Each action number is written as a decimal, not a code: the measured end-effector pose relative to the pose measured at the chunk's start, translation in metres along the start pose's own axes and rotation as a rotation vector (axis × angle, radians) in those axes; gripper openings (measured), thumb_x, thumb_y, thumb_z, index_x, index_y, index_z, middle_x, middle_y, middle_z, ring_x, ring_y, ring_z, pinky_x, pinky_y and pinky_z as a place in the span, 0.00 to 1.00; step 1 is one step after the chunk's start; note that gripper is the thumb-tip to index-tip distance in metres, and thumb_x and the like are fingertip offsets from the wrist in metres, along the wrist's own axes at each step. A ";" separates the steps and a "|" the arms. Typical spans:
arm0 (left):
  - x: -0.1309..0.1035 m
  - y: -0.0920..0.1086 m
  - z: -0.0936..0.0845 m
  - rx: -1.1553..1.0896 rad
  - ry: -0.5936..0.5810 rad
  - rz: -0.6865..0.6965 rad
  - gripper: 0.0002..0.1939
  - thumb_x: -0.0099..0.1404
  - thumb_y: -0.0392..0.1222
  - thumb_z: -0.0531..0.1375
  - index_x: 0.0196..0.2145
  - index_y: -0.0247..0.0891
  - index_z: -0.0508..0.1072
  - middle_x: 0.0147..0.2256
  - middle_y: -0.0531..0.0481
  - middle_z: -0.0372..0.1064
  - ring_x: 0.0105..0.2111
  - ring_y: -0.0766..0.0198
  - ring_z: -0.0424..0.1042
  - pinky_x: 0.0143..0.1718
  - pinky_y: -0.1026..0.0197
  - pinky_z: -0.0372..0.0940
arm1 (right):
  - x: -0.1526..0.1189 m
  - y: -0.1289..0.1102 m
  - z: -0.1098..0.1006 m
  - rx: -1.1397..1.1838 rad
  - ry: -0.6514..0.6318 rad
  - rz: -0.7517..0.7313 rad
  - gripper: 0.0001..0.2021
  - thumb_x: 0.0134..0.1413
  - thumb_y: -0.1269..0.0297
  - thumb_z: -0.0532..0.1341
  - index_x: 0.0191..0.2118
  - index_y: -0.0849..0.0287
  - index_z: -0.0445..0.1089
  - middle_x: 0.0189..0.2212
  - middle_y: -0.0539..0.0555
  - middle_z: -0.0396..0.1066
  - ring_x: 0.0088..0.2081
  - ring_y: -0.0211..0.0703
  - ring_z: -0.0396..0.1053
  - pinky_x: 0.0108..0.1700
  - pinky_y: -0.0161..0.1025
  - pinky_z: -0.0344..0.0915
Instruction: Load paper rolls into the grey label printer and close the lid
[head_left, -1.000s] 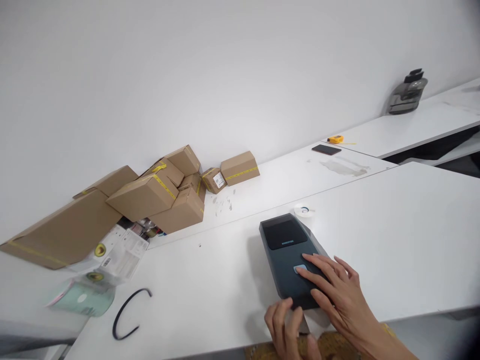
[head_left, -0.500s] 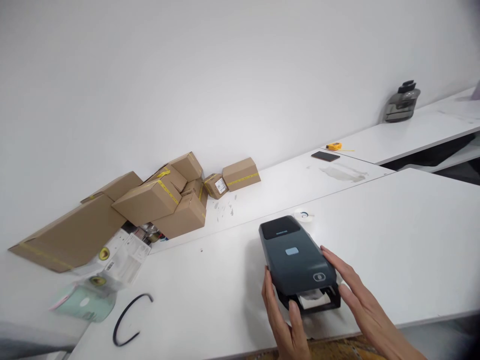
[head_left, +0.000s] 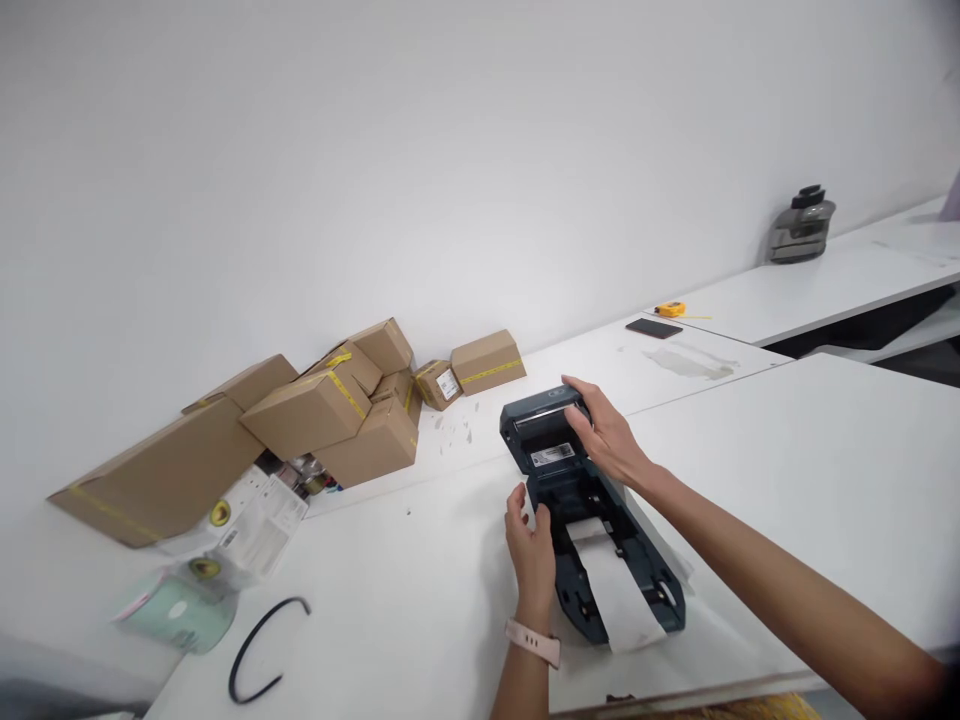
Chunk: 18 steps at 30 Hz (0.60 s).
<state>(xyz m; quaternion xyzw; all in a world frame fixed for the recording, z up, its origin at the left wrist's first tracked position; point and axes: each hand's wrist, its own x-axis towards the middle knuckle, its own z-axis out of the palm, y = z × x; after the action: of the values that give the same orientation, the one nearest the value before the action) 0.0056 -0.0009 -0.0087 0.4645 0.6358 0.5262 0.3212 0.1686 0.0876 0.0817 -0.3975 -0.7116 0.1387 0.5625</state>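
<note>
A dark blue-grey label printer (head_left: 651, 535) sits on the white table with its lid (head_left: 529, 410) swung up toward the wall. My right hand (head_left: 606, 435) grips the lid's right end, thumb on the inner side and fingers over the far edge. A strip of white label paper (head_left: 615, 590) lies along the printer's inside and hangs over its front. At the printer's left side, near the hinge, my left hand (head_left: 531, 555) has its fingers bent and apart, the thumb at the rim. Whether it presses on the casing I cannot tell.
Cardboard boxes (head_left: 300, 412) are piled at the left against the wall. In front lie clear packaging (head_left: 262, 525), a mint-green pouch (head_left: 180, 610) and a black curved band (head_left: 251, 640). Farther right are a phone (head_left: 654, 328), a yellow tape measure (head_left: 670, 310) and a dark bottle (head_left: 802, 228).
The printer's lid has gone from nearly closed to raised wide, baring the inside and the paper strip. My right hand moved up and away with the lid; my left hand moved farther along the side.
</note>
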 end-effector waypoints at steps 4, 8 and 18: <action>0.007 -0.005 0.007 0.029 -0.059 -0.036 0.33 0.65 0.48 0.60 0.64 0.35 0.58 0.65 0.35 0.58 0.64 0.51 0.58 0.63 0.52 0.56 | 0.035 0.013 0.011 -0.033 -0.025 0.066 0.27 0.67 0.47 0.47 0.66 0.53 0.56 0.62 0.61 0.64 0.62 0.57 0.63 0.62 0.58 0.60; 0.000 -0.010 0.007 0.016 -0.140 -0.040 0.44 0.59 0.44 0.64 0.69 0.39 0.50 0.68 0.39 0.52 0.67 0.52 0.53 0.65 0.55 0.53 | 0.047 0.027 0.015 -0.063 -0.065 0.113 0.29 0.66 0.47 0.50 0.67 0.51 0.54 0.63 0.61 0.64 0.60 0.58 0.67 0.58 0.58 0.66; -0.012 -0.018 0.004 -0.091 -0.109 -0.059 0.39 0.55 0.34 0.60 0.65 0.38 0.57 0.62 0.43 0.65 0.59 0.57 0.67 0.59 0.61 0.60 | -0.036 0.014 -0.012 -0.236 0.091 -0.397 0.13 0.65 0.68 0.54 0.52 0.55 0.69 0.45 0.59 0.75 0.49 0.49 0.72 0.51 0.48 0.68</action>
<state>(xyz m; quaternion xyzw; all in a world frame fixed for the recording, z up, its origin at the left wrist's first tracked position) 0.0087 -0.0109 -0.0278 0.4585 0.6061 0.5188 0.3916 0.1868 0.0674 0.0518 -0.3185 -0.7611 -0.0767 0.5598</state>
